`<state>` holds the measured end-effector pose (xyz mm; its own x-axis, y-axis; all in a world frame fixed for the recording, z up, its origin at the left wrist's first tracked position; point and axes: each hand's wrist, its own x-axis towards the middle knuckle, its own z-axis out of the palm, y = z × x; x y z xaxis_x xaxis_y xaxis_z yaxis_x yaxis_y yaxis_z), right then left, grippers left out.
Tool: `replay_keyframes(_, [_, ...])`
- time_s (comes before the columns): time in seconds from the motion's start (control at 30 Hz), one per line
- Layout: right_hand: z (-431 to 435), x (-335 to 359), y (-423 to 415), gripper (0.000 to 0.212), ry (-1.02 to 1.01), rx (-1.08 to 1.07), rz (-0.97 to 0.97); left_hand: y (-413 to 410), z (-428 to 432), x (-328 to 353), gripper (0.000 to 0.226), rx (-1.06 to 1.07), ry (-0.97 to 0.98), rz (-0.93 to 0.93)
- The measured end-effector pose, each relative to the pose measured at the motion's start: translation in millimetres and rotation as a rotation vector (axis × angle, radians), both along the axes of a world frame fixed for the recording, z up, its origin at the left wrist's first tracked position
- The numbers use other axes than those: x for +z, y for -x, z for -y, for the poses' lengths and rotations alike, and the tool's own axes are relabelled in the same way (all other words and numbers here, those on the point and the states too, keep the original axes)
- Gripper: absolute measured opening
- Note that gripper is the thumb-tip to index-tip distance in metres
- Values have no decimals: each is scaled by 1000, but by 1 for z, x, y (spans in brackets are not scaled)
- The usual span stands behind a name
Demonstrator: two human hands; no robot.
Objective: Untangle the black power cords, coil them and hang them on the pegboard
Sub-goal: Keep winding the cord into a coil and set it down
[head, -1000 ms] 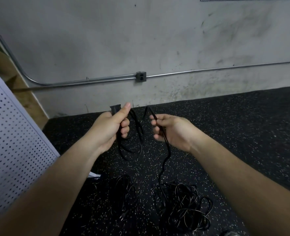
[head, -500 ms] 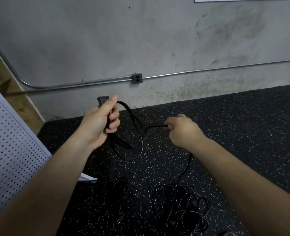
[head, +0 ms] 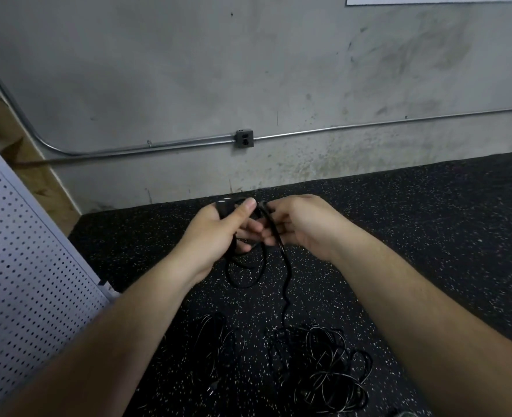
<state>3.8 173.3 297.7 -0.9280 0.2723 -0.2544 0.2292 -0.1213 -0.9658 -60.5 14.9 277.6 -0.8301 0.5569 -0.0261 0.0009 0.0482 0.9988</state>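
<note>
Head view, looking down past a grey metal outlet box (head: 244, 139) on the concrete wall. Straight below that box, left hand (head: 215, 236) curled tight round gathered loops of a thin black power cord (head: 288, 275), thumb laid along the top, the cord's blocky black plug (head: 225, 205) poking out above the knuckles and aimed up toward the box. Just right of it, also under the box, right hand (head: 302, 227) with fingers bent, pinching the same cord near its top bend; fingertips of both hands close to touching. Beneath the hands, hanging as a roughly upright oval loop from the left grip, then trailing down in a wavy, near-vertical line from the right pinch. Farther below the box, on the black speckled rubber floor (head: 429, 236), running into a loose tangled heap of black cords (head: 324, 368); a smaller dark bundle (head: 215, 335) just left of that heap. White perforated pegboard (head: 22, 266) leaning well left of and below the box.
</note>
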Motion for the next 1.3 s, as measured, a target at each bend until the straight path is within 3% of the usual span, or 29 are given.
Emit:
replay_keyframes(0.1, [0,0,3,38,11,25,-79,2,1,-1,28,65,24,-67])
replay_keyframes(0.23, [1,-1,3,46,66,120,-220,-3,3,0,30,-23,26,-87])
replay_keyframes(0.43, [-1,-9,5,20,-545,214,-311,0,9,0,37,-163,-40,56])
replay_keyframes(0.5, [-5,-15,6,26,-886,144,-338,2,12,0,23,-212,-101,142])
replay_keyframes(0.57, [-10,-16,4,49,-982,164,-307,5,17,4,20,-284,-131,184])
replay_keyframes(0.63, [-17,-20,3,61,-728,295,-223,9,21,10,34,-362,-130,171])
replay_keyframes(0.73, [-22,-37,9,44,-446,350,-141,13,22,13,44,-320,-173,204])
replay_keyframes(0.83, [-17,-61,9,17,-202,297,-90,20,21,11,43,-222,-243,245])
replay_keyframes(0.93, [-5,-81,0,17,175,305,37,29,25,14,40,-136,-350,331])
replay_keyframes(1.0, [5,-91,-3,16,368,226,64,33,27,16,26,-60,-443,411])
replay_keyframes(1.1, [23,-98,0,18,261,74,61,32,26,16,6,-26,-545,477])
replay_keyframes(1.23, [34,-99,5,26,46,-69,25,23,25,19,29,-115,-577,420])
replay_keyframes(1.3, [38,-98,5,30,4,-70,18,19,22,23,20,-111,-452,305])
